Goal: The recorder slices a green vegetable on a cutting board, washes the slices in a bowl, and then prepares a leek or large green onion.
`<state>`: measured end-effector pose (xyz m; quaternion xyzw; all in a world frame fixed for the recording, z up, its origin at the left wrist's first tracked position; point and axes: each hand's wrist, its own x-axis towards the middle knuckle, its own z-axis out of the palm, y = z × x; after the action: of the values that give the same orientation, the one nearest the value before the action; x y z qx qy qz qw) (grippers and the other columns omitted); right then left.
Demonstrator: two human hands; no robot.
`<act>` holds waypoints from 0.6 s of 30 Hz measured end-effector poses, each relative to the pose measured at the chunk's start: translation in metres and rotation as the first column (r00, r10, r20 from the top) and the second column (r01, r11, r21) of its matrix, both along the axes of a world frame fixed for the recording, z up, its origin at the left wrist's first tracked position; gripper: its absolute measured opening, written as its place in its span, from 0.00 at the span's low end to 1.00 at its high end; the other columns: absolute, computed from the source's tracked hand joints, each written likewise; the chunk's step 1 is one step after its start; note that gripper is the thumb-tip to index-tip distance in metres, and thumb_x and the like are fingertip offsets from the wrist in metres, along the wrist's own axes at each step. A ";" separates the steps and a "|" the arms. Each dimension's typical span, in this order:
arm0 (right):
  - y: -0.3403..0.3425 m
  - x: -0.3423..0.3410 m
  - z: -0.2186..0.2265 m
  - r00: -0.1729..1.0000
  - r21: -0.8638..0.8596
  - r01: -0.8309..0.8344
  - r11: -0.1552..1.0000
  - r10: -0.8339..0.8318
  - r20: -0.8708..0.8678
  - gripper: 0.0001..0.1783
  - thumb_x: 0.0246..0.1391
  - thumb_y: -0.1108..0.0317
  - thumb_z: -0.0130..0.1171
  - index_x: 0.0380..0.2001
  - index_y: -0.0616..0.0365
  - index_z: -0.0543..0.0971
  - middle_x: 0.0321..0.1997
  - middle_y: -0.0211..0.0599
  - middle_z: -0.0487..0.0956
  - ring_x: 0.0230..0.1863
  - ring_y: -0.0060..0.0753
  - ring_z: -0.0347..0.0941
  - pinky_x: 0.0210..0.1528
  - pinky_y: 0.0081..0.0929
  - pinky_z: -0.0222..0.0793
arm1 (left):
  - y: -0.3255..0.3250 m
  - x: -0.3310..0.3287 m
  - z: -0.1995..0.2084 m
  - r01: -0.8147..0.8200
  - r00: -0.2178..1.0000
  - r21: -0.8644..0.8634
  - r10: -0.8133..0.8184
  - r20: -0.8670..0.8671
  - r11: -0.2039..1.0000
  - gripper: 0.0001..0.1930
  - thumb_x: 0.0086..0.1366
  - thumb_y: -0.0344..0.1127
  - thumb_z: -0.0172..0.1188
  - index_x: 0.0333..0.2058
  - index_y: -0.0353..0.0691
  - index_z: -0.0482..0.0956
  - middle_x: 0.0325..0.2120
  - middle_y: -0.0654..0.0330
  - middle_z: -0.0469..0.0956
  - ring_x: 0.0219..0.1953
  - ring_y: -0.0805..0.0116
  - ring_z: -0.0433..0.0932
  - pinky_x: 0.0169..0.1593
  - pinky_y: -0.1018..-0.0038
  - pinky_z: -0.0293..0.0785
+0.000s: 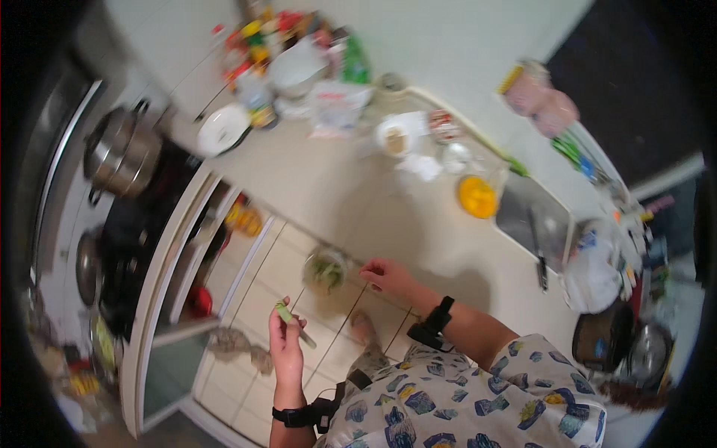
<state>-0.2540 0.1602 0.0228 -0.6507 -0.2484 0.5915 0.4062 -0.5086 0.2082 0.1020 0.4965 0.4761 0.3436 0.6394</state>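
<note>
My left hand (287, 337) is closed around a pale green vegetable stalk (284, 311), held over the tiled floor. A greyish-green end sticks out below the fingers; I cannot tell whether it belongs to the same stalk. My right hand (384, 275) is by the counter's front edge, fingers curled together in a pinch. Anything between those fingertips is too small to make out. Between and beyond my hands, lower down, is a round clear container (326, 270) with green leafy scraps in it.
On the counter (314, 187) are a white cup (393, 140), a yellow bowl (478, 197), and a knife (539, 254) at the grey cutting board (515, 213). An open cabinet door (160, 299) stands left, before the stove and steel pot (123, 153). Bottles crowd the back.
</note>
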 end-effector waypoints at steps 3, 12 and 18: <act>-0.047 0.083 0.041 0.815 0.232 0.029 0.972 -0.157 0.558 0.11 0.50 0.63 0.58 0.32 0.60 0.78 0.27 0.38 0.78 0.26 0.28 0.73 0.30 0.25 0.68 | 0.009 0.058 0.013 0.163 0.985 0.025 -0.161 -0.056 0.986 0.14 0.65 0.31 0.49 0.48 0.38 0.69 0.33 0.66 0.70 0.33 0.77 0.69 0.41 0.79 0.67; -0.176 0.336 0.058 0.381 0.196 0.348 0.917 -0.329 0.864 0.10 0.45 0.66 0.61 0.31 0.58 0.78 0.27 0.39 0.78 0.31 0.37 0.73 0.36 0.32 0.69 | -0.024 0.177 0.026 0.376 0.920 0.221 -0.336 -0.200 0.900 0.05 0.58 0.30 0.60 0.27 0.35 0.76 0.27 0.63 0.71 0.31 0.76 0.69 0.38 0.79 0.66; -0.112 0.383 0.022 0.263 0.160 0.141 0.977 -0.193 0.945 0.14 0.43 0.70 0.59 0.37 0.59 0.76 0.42 0.46 0.74 0.48 0.48 0.67 0.52 0.38 0.63 | -0.052 0.210 0.045 0.368 0.891 0.231 -0.271 -0.364 0.901 0.07 0.57 0.31 0.62 0.27 0.34 0.76 0.25 0.62 0.72 0.30 0.74 0.70 0.37 0.78 0.67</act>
<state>0.1289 0.0479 0.0451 -0.8879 -0.3845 0.0328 0.2505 -0.2982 0.1557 0.1466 0.7074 0.4287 0.2133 0.5199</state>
